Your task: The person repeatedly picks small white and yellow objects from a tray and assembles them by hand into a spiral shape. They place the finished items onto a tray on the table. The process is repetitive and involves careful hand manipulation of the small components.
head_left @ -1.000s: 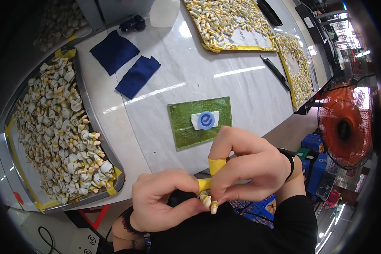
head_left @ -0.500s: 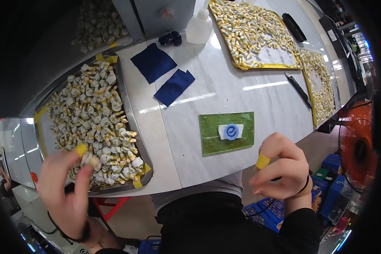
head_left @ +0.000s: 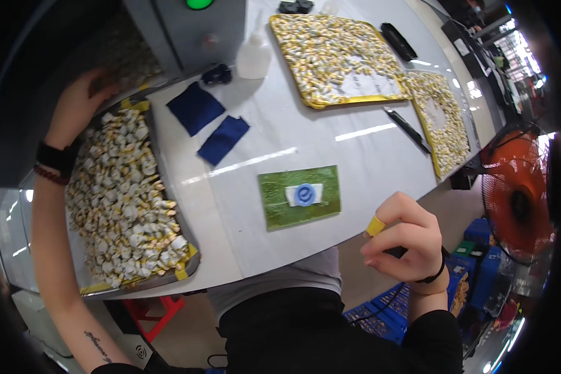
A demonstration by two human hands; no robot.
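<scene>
Left hand has swung from over the left tray to beyond its far end, at the far left of the bench, while the right hand stays just off the near edge; the view has shifted too. White-and-yellow pieces heap the left tray, along the bench's left edge. The left grip is lost in shadow beside the cabinet; whether its fingers are together or hold a piece, I cannot tell. In the right grip, the index, tipped with a yellow sleeve, stands away from the thumb; whether thumb and middle finger meet or pinch anything cannot be told. As for writing, the blue disc, on the green plate near the middle of the near edge, bears one curled mark; a script tattoo runs along the left forearm; marks on the paper in the far tray are too small to read. A second heap behind the left hand is dim, and the cabinet is cut off above.
</scene>
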